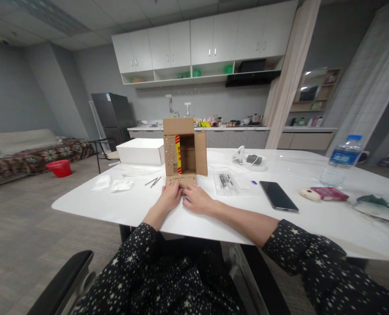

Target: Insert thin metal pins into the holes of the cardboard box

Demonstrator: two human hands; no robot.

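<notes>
left hand [172,194] and right hand [196,200], fingers curled, hold unclear, touch the open brown cardboard box [188,153] near the white table's [83,200] front edge.

No wording is coming through legibly. Red characters are running down a yellow strip [178,155] on the cardboard box [170,167], too small for reading; white characters are crossing the blue label [345,156] on the plastic bottle [332,173], blurring. A sticker [108,96] on the dark refrigerator [99,110] is showing only indistinct marks.

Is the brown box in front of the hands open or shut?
Open: the box has its flaps spread outward, and its inside is visible.
</notes>
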